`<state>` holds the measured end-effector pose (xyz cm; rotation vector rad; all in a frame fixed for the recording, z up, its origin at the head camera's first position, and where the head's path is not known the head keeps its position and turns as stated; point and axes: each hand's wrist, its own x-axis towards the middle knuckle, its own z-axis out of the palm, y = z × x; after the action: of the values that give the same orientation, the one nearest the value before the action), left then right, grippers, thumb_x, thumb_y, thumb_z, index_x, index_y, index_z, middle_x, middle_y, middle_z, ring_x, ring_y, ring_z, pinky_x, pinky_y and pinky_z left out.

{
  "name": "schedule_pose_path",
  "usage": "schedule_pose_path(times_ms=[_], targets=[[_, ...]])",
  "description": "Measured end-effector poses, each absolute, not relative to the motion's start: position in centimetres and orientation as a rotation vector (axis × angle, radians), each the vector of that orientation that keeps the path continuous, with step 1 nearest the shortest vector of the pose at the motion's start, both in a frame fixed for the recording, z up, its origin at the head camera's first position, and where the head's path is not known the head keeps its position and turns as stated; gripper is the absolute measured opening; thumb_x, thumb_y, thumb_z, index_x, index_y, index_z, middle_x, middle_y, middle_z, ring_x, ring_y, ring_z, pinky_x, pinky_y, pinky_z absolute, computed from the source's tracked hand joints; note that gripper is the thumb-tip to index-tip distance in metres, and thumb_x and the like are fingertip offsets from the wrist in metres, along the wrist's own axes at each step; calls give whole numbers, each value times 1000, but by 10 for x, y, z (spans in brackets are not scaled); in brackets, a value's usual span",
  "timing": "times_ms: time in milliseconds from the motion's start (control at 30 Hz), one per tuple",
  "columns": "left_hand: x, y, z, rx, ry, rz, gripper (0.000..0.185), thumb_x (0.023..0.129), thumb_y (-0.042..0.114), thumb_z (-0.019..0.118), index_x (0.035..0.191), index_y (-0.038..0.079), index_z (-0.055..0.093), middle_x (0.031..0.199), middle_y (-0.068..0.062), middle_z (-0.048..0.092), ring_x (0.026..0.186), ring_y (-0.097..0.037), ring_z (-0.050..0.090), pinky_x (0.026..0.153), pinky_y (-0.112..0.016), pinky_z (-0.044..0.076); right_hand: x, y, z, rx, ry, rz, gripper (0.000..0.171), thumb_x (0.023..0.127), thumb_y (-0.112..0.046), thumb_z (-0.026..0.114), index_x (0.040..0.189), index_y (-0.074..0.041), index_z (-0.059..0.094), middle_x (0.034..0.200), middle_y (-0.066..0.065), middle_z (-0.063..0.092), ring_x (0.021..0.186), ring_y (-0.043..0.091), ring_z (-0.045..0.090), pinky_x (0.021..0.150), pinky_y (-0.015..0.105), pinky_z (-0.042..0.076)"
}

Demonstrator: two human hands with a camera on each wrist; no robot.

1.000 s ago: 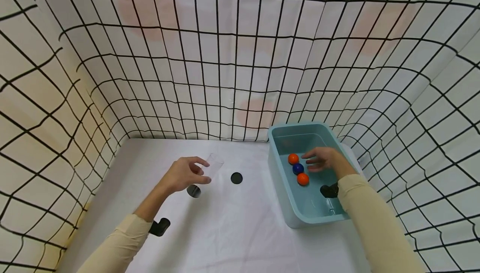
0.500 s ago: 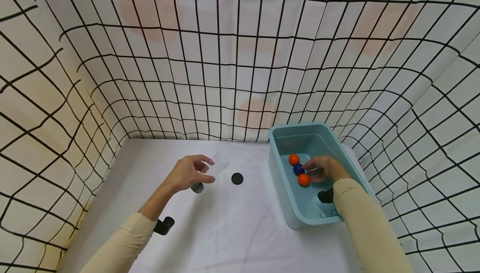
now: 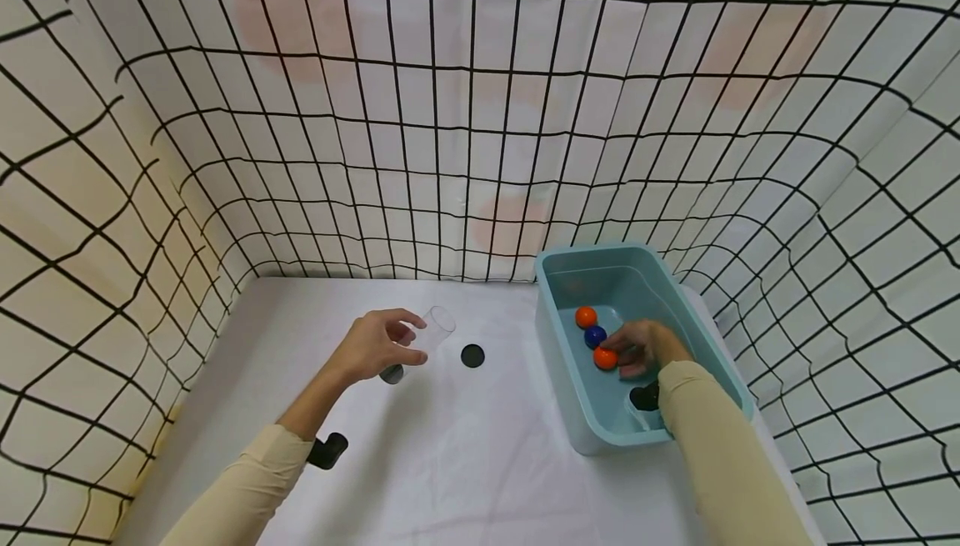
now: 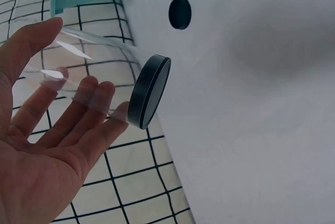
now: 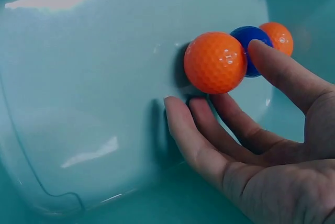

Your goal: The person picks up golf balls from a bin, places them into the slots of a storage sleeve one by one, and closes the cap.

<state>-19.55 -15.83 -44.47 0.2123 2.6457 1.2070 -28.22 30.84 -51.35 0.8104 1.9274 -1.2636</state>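
1. A clear plastic tube (image 3: 420, 344) with a black cap (image 4: 151, 91) on its lower end is held by the left hand (image 3: 375, 346), just left of the middle of the head view.
2. In the left wrist view the tube (image 4: 89, 72) is seen lying across the left hand (image 4: 47, 130), pinched between the thumb above and the loosely curved fingers (image 4: 86, 116) below; the hand is about half open around it.
3. The tube is tilted, with its open end pointing up and to the right in the head view and its capped end just above the white table (image 3: 450, 446).
4. A black round mark (image 3: 472, 355) is seen on the table just right of the tube, apart from it.
5. The right hand (image 3: 641, 348) is lowered into a light blue tub (image 3: 562, 379) at the lower right of the head view.
6. In the right wrist view the nearest orange ball (image 5: 215, 63) is touched by the right hand (image 5: 251, 145), thumb on one side and fingertips below; the fingers are curved but only lightly closed, and a firm grip cannot be told.
7. A blue ball (image 5: 251, 46) is seen just behind it, touching it, and a second orange ball (image 5: 276, 37) lies beyond.
8. All three balls lie in a row on the tub floor.
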Motion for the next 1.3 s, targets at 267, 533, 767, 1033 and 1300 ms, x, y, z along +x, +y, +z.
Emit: schedule_pose_path(times_ms=[267,533,767,1033,1300], targets=[[-196,-156,-446,207,2653,1193,41,78,28,87,115,20,72,104,-7,72,97,-22,65,75,-34,55,-279,307,-516,871,1901,-1293,49,93,-15,72,132,8,53,120,27,53,101,38,65,94,45,57],[-195,-157,-446,206,2655,1193,41,78,28,87,115,18,72,102,-8,72,93,-22,65,72,-33,55,-277,302,-513,905,1900,-1315,54,91,-12,73,135,10,50,123,29,52,104,41,66,94,46,57],[-194,-158,-446,191,2659,1197,40,77,27,87,114,18,72,103,-8,72,93,-22,65,71,-33,55,-277,302,-515,878,1916,-1314,54,91,-10,74,134,11,50,120,29,53,98,40,69,93,46,58],[-191,-156,-447,203,2653,1191,41,78,28,87,114,18,72,101,-7,72,92,-22,64,72,-33,56,-278,306,-518,854,1942,-1313,34,93,-8,69,122,6,59,114,27,56,86,33,73,89,40,59],[-190,-160,-446,201,2679,1188,42,76,27,88,114,18,72,102,-8,73,92,-22,66,71,-33,56,-278,309,-512,798,1918,-1317,44,93,-11,71,128,10,54,110,26,61,83,32,75,87,39,60]])
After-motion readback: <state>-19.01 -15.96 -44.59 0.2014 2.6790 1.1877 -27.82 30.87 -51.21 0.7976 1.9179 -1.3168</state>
